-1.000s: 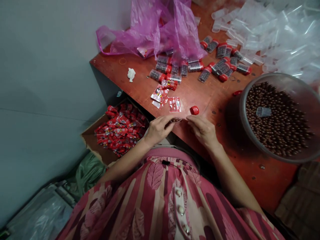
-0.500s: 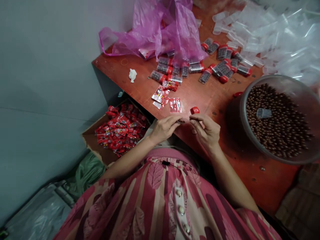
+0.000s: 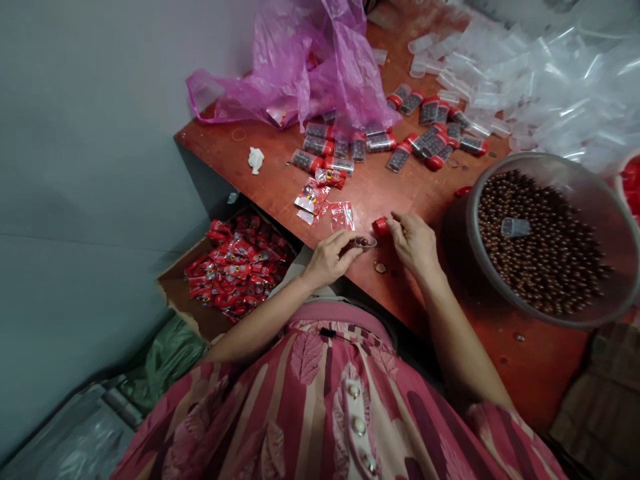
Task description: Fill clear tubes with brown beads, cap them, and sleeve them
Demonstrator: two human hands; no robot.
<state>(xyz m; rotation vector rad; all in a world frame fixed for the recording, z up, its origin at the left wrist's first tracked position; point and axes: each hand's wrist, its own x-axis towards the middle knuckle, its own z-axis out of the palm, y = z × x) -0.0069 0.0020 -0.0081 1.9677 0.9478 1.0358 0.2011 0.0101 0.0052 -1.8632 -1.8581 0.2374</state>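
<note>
My left hand (image 3: 331,259) pinches a small clear cup (image 3: 365,243) with brown balls inside, over the table's front edge. My right hand (image 3: 414,245) is just right of it, thumb and fingertips at a red cap (image 3: 381,227) on the table; whether they grip it is hard to tell. Flat red packets (image 3: 342,217) lie beyond my left hand. To the right, a big tub (image 3: 475,250) holds many brown balls (image 3: 543,267) with an empty clear cup (image 3: 515,227) on top.
Several filled, red-capped tubes (image 3: 400,157) lie behind, beside a pink plastic bag (image 3: 285,73). Empty clear tubes (image 3: 545,80) are heaped at the back right. Below the table's left edge stands a cardboard box (image 3: 175,293) of red packets. White crumpled tissue (image 3: 255,161) lies near that edge.
My right hand has moved away from the cup to the red cap. My left hand still holds the cup. The view has shifted slightly, showing a container of red items at the right.
</note>
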